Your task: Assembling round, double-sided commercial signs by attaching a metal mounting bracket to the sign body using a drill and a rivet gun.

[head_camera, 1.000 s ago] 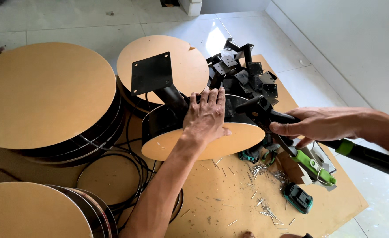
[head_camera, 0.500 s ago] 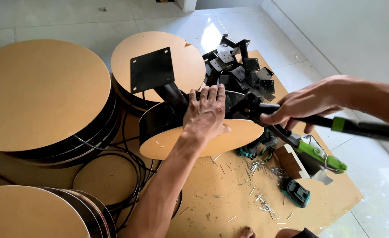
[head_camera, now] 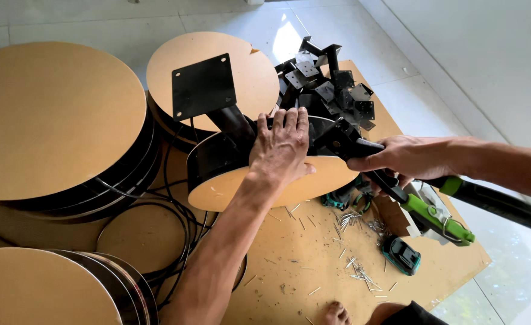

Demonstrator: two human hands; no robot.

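While my left hand (head_camera: 283, 147) lies spread flat on the tilted round board (head_camera: 277, 183), my right hand (head_camera: 407, 157) wraps the green-handled riveter (head_camera: 425, 207). The board leans mid-worktop against the pile of black brackets (head_camera: 329, 90).

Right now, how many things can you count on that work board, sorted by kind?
Round tan discs, lying flat: 5
Round disc under the left hand: 1
Green-handled riveter in the right hand: 1
Battery packs: 2
Total: 9

bright daylight — glare on floor tiles (head_camera: 289, 36) | soft shadows | sharp focus — edges slightly bowed
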